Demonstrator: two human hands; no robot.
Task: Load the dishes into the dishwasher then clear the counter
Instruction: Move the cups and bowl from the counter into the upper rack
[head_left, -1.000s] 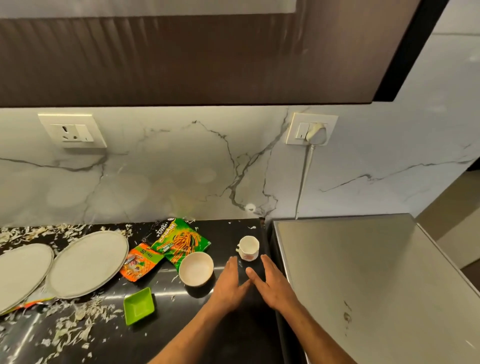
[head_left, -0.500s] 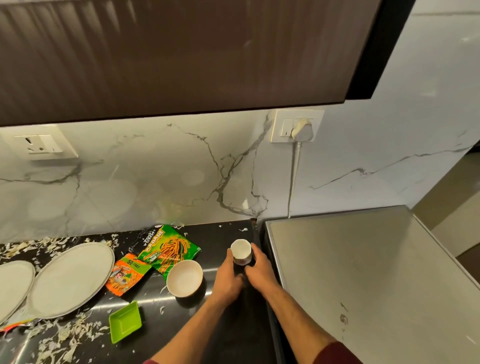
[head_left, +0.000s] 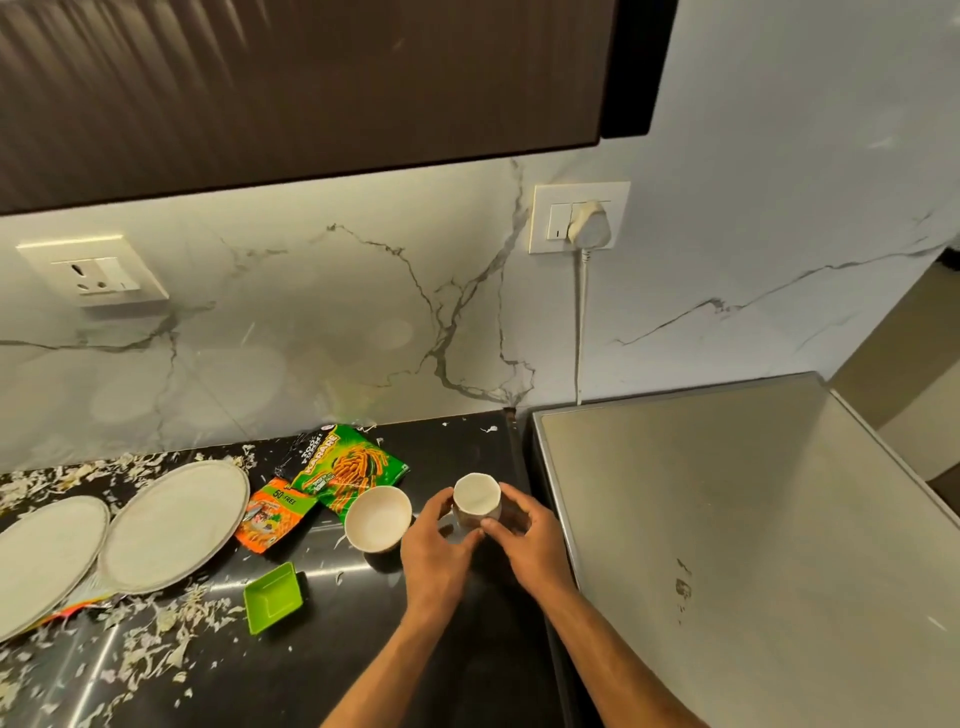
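Head view of a dark kitchen counter (head_left: 426, 670) set against a marble-patterned wall. A small white cup (head_left: 477, 501) is held upright near the counter's right end, just beside the steel top of an appliance (head_left: 753, 525). The left hand (head_left: 434, 545) curls its fingers round the cup's left side; the right hand (head_left: 530, 535) curls round its right side, thumb pressed on the near wall. Whether the cup's base touches the counter cannot be told, as the hands hide it. A white bowl (head_left: 378, 518) stands upright just left of the left hand. Behind the bowl lies a green snack packet (head_left: 349, 470), with an orange snack packet (head_left: 272, 514) overlapping its left corner. A green square dish (head_left: 274, 597) sits nearer the viewer, apart from the bowl. Two round grey plates (head_left: 174, 525) (head_left: 44, 558) lie at the left, the nearer-centre one overlapping the other's rim. Pale shreds (head_left: 150, 623) are scattered over the counter's left half. A white plug (head_left: 588, 224) sits in a wall socket above the appliance.
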